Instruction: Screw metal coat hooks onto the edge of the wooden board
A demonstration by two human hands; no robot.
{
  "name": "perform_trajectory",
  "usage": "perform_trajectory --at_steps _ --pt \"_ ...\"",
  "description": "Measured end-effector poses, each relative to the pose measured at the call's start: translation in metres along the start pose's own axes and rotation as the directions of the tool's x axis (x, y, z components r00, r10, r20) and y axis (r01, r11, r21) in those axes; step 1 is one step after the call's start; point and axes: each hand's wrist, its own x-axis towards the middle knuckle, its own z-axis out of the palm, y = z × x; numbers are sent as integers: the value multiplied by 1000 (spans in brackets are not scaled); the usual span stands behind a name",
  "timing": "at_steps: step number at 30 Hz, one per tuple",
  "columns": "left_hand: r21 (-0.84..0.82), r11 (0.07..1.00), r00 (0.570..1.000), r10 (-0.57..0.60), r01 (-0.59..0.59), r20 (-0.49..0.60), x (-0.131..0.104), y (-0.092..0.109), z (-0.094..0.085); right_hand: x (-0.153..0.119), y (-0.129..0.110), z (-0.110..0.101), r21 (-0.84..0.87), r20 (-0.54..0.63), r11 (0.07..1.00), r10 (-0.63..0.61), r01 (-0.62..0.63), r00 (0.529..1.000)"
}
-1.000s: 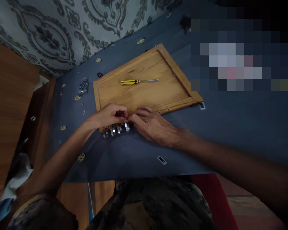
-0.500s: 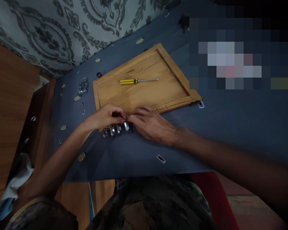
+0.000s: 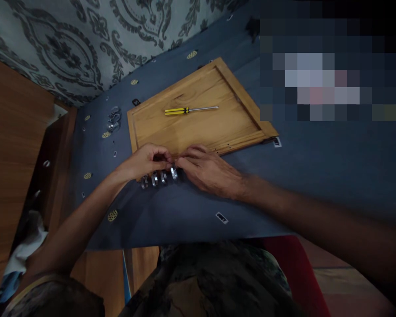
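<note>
A framed wooden panel lies flat on the cloth-covered table, with several shiny curved metal hooks in a row along its near edge. My left hand rests at this edge, thumb and forefinger pinched at the top of the rightmost metal hook. From the other side my right hand meets it, its fingertips closed at the same spot; the exact contact is hidden between the fingers. A screwdriver with a yellow and black handle lies on the panel, beyond both hands.
More loose metal hooks lie on the blue tablecloth left of the panel. A small black item sits by the panel's far left edge. A patterned wall borders the table's far side; a wooden cabinet stands at left.
Both hands stay at the same hook with hardly any visible movement. The view has shifted very slightly.
</note>
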Motion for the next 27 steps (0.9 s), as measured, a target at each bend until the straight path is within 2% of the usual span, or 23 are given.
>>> perform_trajectory --at_steps 7,27 --pt "-87 996 1000 -29 28 -8 0 -5 4 0 0 -1 -15 0 1000 -9 9 1000" --pt "13 1000 1000 4 -4 -20 -1 -4 0 0 -1 -1 34 -9 999 8 -8 1000"
